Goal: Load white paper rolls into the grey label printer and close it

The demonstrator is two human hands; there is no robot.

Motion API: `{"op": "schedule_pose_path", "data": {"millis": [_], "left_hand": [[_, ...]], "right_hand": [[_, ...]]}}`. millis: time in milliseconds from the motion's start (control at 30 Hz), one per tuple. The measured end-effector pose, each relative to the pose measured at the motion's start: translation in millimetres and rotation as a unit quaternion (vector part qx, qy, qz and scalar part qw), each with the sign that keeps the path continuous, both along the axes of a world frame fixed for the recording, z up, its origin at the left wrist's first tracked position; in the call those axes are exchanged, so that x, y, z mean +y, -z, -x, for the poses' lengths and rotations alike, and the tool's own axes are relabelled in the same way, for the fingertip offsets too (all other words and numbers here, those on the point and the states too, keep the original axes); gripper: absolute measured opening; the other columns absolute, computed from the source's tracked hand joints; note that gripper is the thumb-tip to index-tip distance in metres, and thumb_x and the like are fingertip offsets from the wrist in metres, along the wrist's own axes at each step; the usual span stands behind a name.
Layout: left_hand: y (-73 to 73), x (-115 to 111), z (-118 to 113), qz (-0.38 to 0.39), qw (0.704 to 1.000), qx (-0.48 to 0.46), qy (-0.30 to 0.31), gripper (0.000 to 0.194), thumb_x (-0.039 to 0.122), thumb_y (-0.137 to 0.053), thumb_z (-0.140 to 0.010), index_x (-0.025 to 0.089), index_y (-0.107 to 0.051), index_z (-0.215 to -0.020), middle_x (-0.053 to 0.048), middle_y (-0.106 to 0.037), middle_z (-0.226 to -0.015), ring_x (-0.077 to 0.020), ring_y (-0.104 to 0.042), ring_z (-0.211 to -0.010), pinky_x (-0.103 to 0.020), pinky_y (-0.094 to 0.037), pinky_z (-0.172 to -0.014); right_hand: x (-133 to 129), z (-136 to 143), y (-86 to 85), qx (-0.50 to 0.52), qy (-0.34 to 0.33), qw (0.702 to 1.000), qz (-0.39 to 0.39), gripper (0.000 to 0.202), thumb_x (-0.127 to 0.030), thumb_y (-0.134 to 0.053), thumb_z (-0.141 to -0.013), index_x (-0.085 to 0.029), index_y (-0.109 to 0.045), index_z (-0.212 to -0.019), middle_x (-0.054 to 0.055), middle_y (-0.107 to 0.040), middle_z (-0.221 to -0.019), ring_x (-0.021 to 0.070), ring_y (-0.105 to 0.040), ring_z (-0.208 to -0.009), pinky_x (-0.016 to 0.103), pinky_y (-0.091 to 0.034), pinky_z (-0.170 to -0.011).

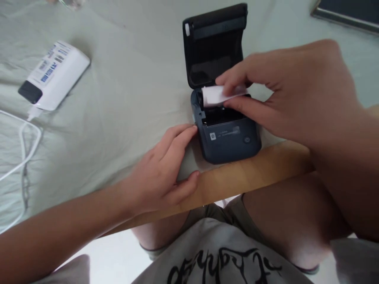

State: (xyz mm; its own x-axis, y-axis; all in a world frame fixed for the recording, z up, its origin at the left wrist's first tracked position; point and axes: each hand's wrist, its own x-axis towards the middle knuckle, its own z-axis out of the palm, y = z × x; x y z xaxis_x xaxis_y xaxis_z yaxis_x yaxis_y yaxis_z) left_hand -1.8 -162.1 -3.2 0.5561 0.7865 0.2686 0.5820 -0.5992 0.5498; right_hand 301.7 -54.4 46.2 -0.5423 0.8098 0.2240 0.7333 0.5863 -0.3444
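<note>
A small dark portable label printer (229,144) sits near the table's front edge with its lid (215,47) swung up and back. My right hand (284,86) pinches a white paper roll (213,96) between thumb and fingers, at the printer's open compartment. The roll's left end lies by the compartment's left wall; its right part is hidden behind my fingers. My left hand (168,165) rests flat on the table, its fingers stretched out and their tips touching the printer's left side. A power button shows on the printer's front right.
A white power bank (56,75) with a printed label lies at the left, a white cable (29,138) plugged into it. A dark flat object (349,15) with a metallic edge is at the top right. Pale green cloth covers the table, with a wooden edge (251,173) in front.
</note>
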Motion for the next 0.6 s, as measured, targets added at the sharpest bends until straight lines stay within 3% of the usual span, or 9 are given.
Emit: {"op": "schedule_pose_path", "data": {"millis": [67, 167, 300, 433, 500, 567, 600], "left_hand": [[0.6, 3.5, 2.7, 0.005, 1.000, -0.001, 0.003, 0.076, 0.023, -0.064, -0.117, 0.019, -0.049, -0.192, -0.025, -0.073, -0.176, -0.0409, -0.083, -0.159, -0.056, -0.083, -0.123], [5.8, 6.1, 6.7, 0.013, 0.999, -0.013, 0.035, 0.086, 0.025, -0.069, -0.116, 0.022, -0.041, -0.197, -0.025, -0.070, -0.180, -0.0437, -0.080, -0.165, -0.061, -0.081, -0.129], [13.0, 5.8, 5.7, -0.003, 0.997, -0.069, 0.039, 0.103, 0.024, -0.070, -0.117, 0.034, -0.020, -0.206, -0.021, -0.068, -0.185, -0.0429, -0.078, -0.167, -0.066, -0.077, -0.134], [9.4, 7.0, 4.2, -0.018, 0.998, -0.017, 0.050, 0.086, 0.016, -0.067, -0.117, 0.038, -0.047, -0.198, -0.020, -0.059, -0.190, -0.0449, -0.078, -0.167, -0.064, -0.078, -0.133], [5.8, 8.4, 5.1, -0.029, 0.998, 0.013, 0.063, 0.082, 0.009, -0.066, -0.115, 0.035, -0.058, -0.192, -0.021, -0.053, -0.192, -0.0447, -0.077, -0.169, -0.063, -0.076, -0.137], [3.9, 9.1, 5.9, -0.029, 0.997, 0.021, 0.071, 0.080, 0.006, -0.066, -0.114, 0.032, -0.061, -0.190, -0.022, -0.052, -0.192, -0.0431, -0.075, -0.171, -0.061, -0.075, -0.140], [4.0, 9.0, 6.1, -0.030, 0.997, 0.017, 0.072, 0.080, 0.005, -0.065, -0.115, 0.032, -0.062, -0.189, -0.021, -0.051, -0.192, -0.0419, -0.075, -0.172, -0.060, -0.074, -0.141]], "right_hand": [[7.0, -2.5, 2.2, 0.016, -0.047, 0.999, -0.007, 0.019, -0.036, -0.072, -0.118, -0.032, -0.089, -0.126, -0.004, -0.091, -0.128, 0.0230, -0.090, -0.123, 0.049, -0.074, -0.121], [4.4, -6.0, 4.5, 0.053, -0.122, 0.989, -0.069, 0.018, -0.029, -0.071, -0.122, -0.028, -0.089, -0.123, 0.000, -0.092, -0.136, 0.0196, -0.090, -0.130, 0.037, -0.073, -0.110], [-7.7, -12.4, 8.3, 0.063, -0.211, 0.966, -0.135, 0.011, -0.019, -0.072, -0.120, -0.026, -0.080, -0.117, 0.000, -0.089, -0.127, 0.0164, -0.085, -0.115, 0.037, -0.062, -0.093], [-11.7, -22.2, 7.0, 0.050, -0.272, 0.952, -0.131, 0.002, -0.025, -0.073, -0.121, -0.027, -0.073, -0.120, 0.001, -0.086, -0.124, 0.0175, -0.083, -0.114, 0.041, -0.060, -0.097], [-13.0, -23.6, 1.4, 0.054, -0.252, 0.957, -0.129, 0.004, -0.031, -0.073, -0.122, -0.028, -0.075, -0.125, 0.002, -0.086, -0.126, 0.0202, -0.084, -0.117, 0.044, -0.061, -0.100], [-15.0, -19.4, -7.5, 0.058, -0.172, 0.976, -0.121, 0.019, -0.042, -0.065, -0.126, -0.028, -0.078, -0.126, 0.005, -0.087, -0.130, 0.0241, -0.085, -0.125, 0.048, -0.067, -0.110], [-15.8, -15.0, -12.5, 0.065, -0.116, 0.987, -0.087, 0.028, -0.048, -0.060, -0.126, -0.029, -0.080, -0.129, 0.006, -0.086, -0.140, 0.0275, -0.084, -0.137, 0.050, -0.070, -0.120]]}}
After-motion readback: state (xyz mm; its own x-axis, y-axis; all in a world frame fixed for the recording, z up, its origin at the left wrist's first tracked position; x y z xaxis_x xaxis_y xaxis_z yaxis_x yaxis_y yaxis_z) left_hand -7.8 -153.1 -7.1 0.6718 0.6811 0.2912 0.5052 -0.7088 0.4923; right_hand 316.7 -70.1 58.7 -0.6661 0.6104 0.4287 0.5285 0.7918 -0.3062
